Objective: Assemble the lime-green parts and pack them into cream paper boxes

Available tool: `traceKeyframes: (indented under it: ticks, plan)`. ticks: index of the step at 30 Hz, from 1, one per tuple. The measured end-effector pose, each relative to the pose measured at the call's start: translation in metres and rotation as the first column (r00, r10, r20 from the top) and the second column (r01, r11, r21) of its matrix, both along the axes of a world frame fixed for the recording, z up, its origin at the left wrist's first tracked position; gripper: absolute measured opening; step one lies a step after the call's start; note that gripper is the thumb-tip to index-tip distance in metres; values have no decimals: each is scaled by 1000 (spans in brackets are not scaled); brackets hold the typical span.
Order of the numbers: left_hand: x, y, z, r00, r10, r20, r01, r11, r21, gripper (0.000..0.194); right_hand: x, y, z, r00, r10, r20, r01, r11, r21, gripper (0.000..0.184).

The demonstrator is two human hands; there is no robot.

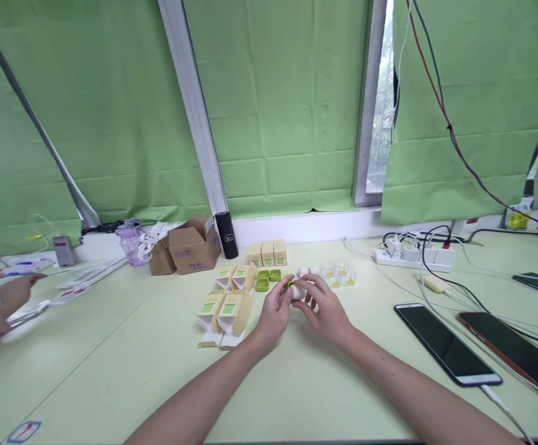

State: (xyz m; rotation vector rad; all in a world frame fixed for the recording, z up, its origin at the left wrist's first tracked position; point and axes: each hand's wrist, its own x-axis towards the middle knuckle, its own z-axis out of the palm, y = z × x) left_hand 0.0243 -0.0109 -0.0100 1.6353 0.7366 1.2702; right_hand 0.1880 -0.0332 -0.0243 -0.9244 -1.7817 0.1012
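Note:
My left hand (274,312) is closed, pinching a small olive-green piece (290,284) between thumb and fingers. My right hand (323,307) closes round a small white rounded piece (297,292) that touches the green one; the fingers partly hide both. Just beyond my left hand are several small green square trays (263,283). Past my right hand sit clear plastic cups (342,276) with yellow spots inside and some small white pieces (308,271). Left of my hands lie several cream cartons (235,307) with green labels and open flaps.
Closed cream boxes (268,254), a black bottle (226,235) and a brown cardboard box (193,246) stand at the back. Phones (446,343) with cables and a white power strip (415,256) are at right. Another person's hand (16,295) is at far left.

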Motion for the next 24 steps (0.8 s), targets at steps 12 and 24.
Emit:
traceKeyframes:
  ticks: [12, 24]
  plan:
    - [3, -2, -1, 999, -18, 45, 19, 1000, -25, 48, 1, 2, 1, 987, -63, 144, 43, 990, 137, 34]
    - [12, -3, -3, 984, 94, 150, -85, 994, -67, 41, -6, -2, 9, 988, -74, 136, 49, 983, 179, 36]
